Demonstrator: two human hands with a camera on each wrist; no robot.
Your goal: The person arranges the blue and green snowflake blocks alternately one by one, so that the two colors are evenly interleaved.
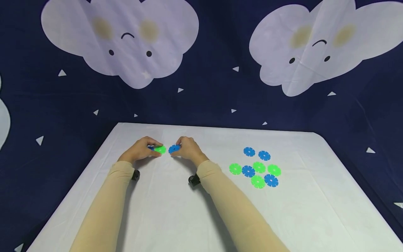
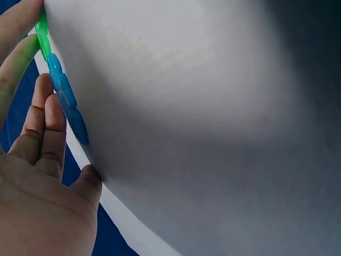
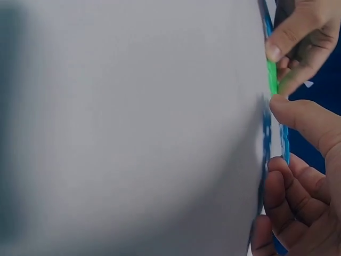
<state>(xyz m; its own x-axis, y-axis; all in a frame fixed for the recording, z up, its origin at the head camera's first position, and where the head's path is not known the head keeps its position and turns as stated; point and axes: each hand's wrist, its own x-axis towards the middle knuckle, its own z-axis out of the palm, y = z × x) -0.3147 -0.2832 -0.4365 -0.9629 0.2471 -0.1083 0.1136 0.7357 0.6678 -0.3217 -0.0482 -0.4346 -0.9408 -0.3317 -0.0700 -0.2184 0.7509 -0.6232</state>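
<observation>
At the table's far left side, my left hand (image 1: 138,149) pinches a green notched disc (image 1: 160,149) between thumb and fingers. A blue notched disc (image 2: 66,98) meets the green one edge to edge, nearer the left palm and partly hidden by the hand in the head view. Whether their slots interlock, I cannot tell. My right hand (image 1: 189,149) holds another blue disc (image 1: 174,149) by its edges, thumb on the near side. This disc faces the green one across a small gap in the head view.
On the right half of the white table (image 1: 302,210) lie several loose discs, among them a green disc (image 1: 235,169) and a blue disc (image 1: 249,151). A dark blue cloth (image 1: 214,101) with printed clouds hangs behind the table.
</observation>
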